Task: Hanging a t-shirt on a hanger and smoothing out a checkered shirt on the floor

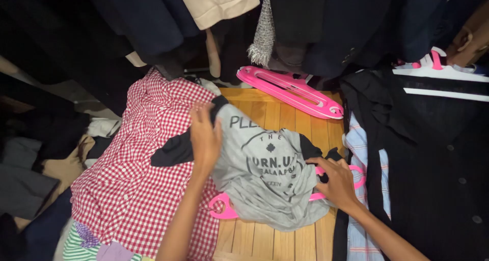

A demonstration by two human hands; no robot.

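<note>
The left hand [205, 139] lies palm-down on the upper left edge of a grey cotton T-shirt with black sleeves and dark print [267, 177], its grip loosely closed over the fabric where a black sleeve sticks out. The right hand [336, 182] has its grip pinched on the shirt's right edge, touching the bright pink plastic hanger [224, 207] that runs under the shirt; the hanger's ends show at the lower left and beside the right fingers. The shirt sits crumpled in the middle of a light wooden slatted shelf [270, 240]. To its left, partly under the sleeve, lies a red-and-white checked shirt [137, 179]. Behind the grey shirt, near the back of the shelf, lies a stack of pink plastic hangers [290, 90]. On the right lie a black button-up garment [433, 164] and a pale blue striped cloth [359, 139]. Dark hanging clothes [316, 26] fill the top.
</note>
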